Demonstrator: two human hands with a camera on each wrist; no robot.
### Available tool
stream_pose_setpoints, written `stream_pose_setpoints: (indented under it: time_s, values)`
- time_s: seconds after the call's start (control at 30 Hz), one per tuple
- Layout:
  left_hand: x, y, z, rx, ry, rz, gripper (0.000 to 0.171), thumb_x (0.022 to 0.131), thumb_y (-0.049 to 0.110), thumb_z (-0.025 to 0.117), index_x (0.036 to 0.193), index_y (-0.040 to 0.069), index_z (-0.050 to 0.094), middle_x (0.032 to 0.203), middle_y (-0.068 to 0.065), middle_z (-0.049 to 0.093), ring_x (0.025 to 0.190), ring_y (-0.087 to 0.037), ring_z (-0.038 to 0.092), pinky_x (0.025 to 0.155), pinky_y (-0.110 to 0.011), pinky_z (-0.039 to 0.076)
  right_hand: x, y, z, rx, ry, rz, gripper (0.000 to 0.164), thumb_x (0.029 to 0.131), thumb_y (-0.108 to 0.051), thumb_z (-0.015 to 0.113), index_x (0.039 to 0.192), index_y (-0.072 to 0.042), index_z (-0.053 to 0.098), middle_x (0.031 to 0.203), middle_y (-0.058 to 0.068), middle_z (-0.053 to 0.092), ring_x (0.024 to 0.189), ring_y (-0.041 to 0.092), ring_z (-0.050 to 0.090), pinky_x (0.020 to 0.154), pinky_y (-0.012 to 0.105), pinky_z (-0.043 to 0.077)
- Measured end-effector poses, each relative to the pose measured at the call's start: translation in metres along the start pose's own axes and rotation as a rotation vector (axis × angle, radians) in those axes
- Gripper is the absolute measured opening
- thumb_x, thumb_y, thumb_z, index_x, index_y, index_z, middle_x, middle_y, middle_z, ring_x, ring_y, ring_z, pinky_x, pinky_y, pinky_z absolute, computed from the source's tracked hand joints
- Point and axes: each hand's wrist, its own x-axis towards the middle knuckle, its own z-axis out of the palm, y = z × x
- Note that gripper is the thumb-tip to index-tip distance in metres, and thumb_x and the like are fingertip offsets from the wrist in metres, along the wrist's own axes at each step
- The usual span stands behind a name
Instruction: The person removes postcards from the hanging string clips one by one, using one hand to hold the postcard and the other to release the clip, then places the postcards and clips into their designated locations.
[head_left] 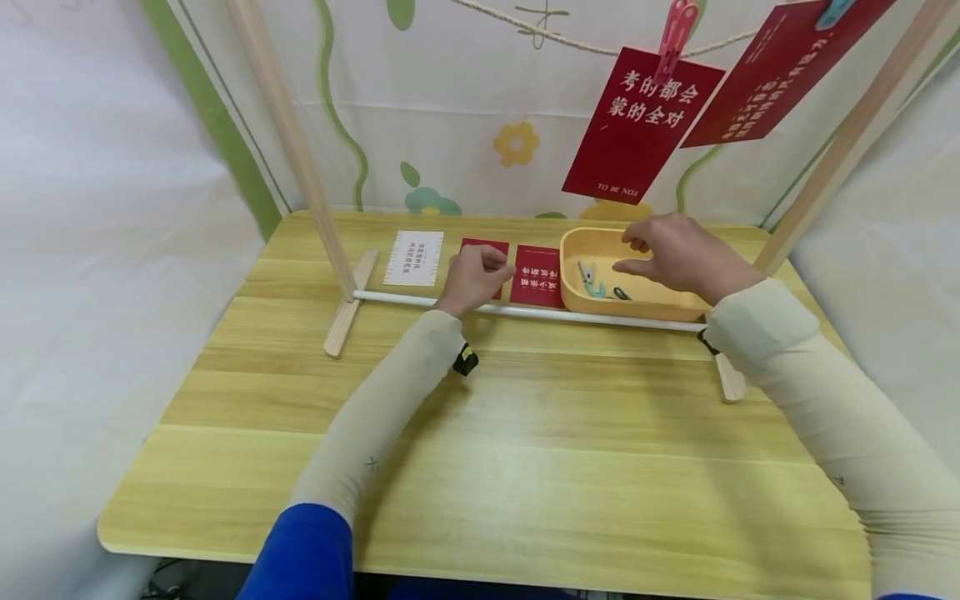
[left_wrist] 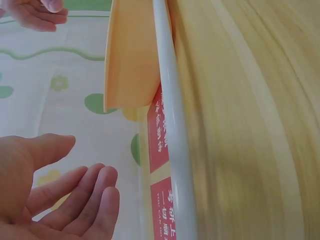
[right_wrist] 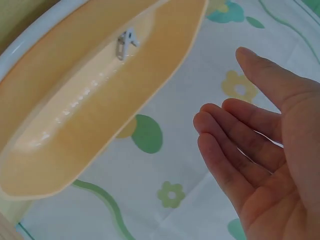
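Note:
Over a red card (head_left: 497, 247) on the table, my left hand (head_left: 471, 282) hovers with relaxed fingers and nothing between them; it hides part of that card. To its right lies a second red card (head_left: 536, 287) with white writing. My right hand (head_left: 686, 257) is held above a yellow plastic tray (head_left: 652, 310), thumb and fingers apart, holding nothing. Inside the tray are a light blue clothespin (head_left: 591, 282) and a small dark green piece, too small to tell. In the right wrist view a pale clothespin (right_wrist: 127, 44) lies in the tray.
A wooden frame post (head_left: 292, 133) stands left, another post (head_left: 855, 133) right, joined low by a white rod (head_left: 525, 312). From a string (head_left: 555, 35) hang two red cards, one (head_left: 637, 133) by a pink clothespin (head_left: 677, 33). A white card (head_left: 415, 258) lies left.

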Motion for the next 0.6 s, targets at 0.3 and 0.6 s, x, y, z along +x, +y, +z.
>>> stream_pose_setpoints:
  time_s: [0.3,0.6]
  values:
    - [-0.001,0.005,-0.004,0.02,0.013,0.017,0.029,0.09,0.03,0.069,0.109,0.009,0.07,0.103,-0.002,0.072,0.094,-0.013,0.066,0.086,-0.031,0.057,-0.013,-0.012,-0.013,-0.018,0.051,-0.034,0.047,0.087,-0.036,0.072,0.116,0.0,0.065,0.109,0.018,0.07,0.097,0.032,0.067,0.088,0.051,0.055]
    - [-0.003,0.011,-0.007,0.02,-0.003,0.006,0.026,0.091,0.03,0.068,0.108,0.011,0.071,0.103,-0.001,0.071,0.096,-0.014,0.064,0.087,-0.033,0.056,-0.027,-0.024,-0.025,-0.024,0.146,-0.093,0.043,0.085,-0.036,0.074,0.112,-0.003,0.068,0.105,0.016,0.072,0.094,0.029,0.067,0.084,0.049,0.057]
